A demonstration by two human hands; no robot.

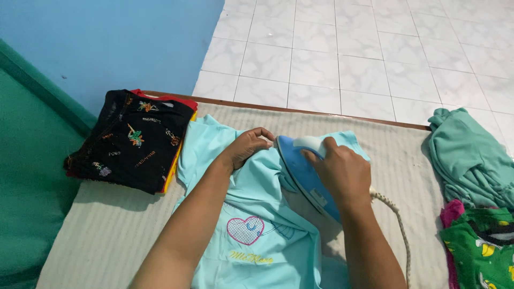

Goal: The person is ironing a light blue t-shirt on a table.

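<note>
A light turquoise shirt (257,214) with a pink heart patch lies spread on a beige ribbed cloth (107,235). My right hand (342,171) grips the handle of a blue and white iron (302,168), which rests on the shirt near its upper part. My left hand (247,145) presses the shirt fabric flat just left of the iron's tip, fingers curled on the cloth. The iron's braided cord (396,214) trails off to the right behind my right wrist.
A folded stack topped by a black patterned garment (134,140) sits at the left. Crumpled teal clothing (471,160) and a green printed piece (482,251) lie at the right. White floor tiles (342,59) lie beyond; a blue wall (107,43) stands at the left.
</note>
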